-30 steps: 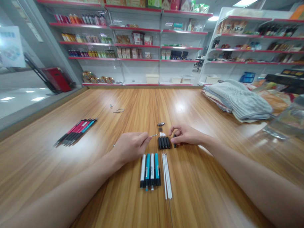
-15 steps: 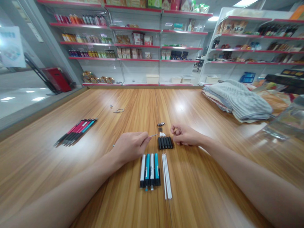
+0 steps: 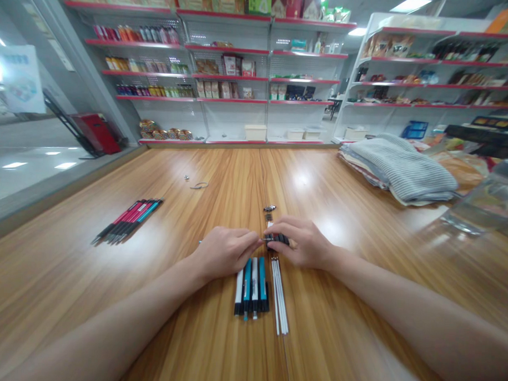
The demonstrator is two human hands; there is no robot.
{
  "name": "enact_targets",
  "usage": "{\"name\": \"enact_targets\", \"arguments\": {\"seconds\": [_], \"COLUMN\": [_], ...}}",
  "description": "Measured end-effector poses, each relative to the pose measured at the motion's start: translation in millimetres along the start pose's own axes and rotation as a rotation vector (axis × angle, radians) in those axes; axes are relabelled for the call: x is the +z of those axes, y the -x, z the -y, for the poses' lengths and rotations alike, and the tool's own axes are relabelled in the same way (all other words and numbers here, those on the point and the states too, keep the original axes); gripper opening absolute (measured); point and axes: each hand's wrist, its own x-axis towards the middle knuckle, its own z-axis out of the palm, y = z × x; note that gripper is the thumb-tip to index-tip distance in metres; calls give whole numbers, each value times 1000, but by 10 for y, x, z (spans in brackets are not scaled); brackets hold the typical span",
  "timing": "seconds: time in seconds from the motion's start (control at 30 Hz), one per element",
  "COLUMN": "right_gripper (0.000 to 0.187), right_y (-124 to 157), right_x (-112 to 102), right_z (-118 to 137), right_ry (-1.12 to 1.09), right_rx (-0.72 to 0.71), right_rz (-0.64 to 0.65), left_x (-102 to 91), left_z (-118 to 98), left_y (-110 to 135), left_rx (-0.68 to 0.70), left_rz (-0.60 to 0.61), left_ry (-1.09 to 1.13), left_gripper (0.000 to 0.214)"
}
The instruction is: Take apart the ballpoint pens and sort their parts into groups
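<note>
Several stocked shelves (image 3: 232,100), well beyond a row of white-and-blue pen barrels (image 3: 247,285) on a broad, wood-grained worktop (image 3: 328,326). Far to the right of the barrels and farther off, folded cloths (image 3: 409,165) near a clear container (image 3: 482,198). Just beyond the barrels, nearly fingertip to fingertip: left hand (image 3: 231,249), curled and pinching a slim part (image 3: 266,240); right hand (image 3: 304,242), slightly to the right of the barrels, thumb and forefinger bent around dark pieces. By all appearances, two-handed work on small pen parts, at the stage of handling the slim part between both sets of fingertips; next move seemingly calling for a steady left pinch and a light, precise touch from the right. Well to the left of the barrels, a bundle of red, black and blue pens (image 3: 128,219). Immediately to the right of the barrels, thin white refills (image 3: 279,297), untouched. Beyond the barrels' right end, short black grips (image 3: 281,238), partly hidden by right-hand fingers; impossible to tell whether grasped or merely covered. Farther beyond the barrels, past both hands, small dark metal bits (image 3: 270,209). Of the slim part, only a silvery tip visible between the hands.
</note>
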Motion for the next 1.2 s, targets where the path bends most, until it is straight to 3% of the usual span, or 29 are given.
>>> {"name": "enact_targets", "arguments": {"seconds": [0.1,0.27,0.4,0.57,0.77,1.2], "right_gripper": [16,16,17,20,21,25], "right_y": [3,16,13,-82,-231,-213], "right_x": [52,32,-3,58,122,83], "right_z": [27,-35,-244,-612,-675,-613], "right_ry": [-3,28,66,157,277,208], "right_rx": [-21,87,318,599,575,473], "right_rz": [26,-74,-140,-88,-48,-31], "left_x": [6,21,9,19,31,49], "left_z": [-13,24,41,26,45,95], "left_y": [1,-2,-5,-35,-46,-35], "left_rx": [26,-30,-109,-150,-189,-230], "left_rz": [-11,-31,-39,-64,-49,-56], "left_ry": [4,8,9,-8,-28,-20], "left_gripper": [28,28,29,31,31,33]}}
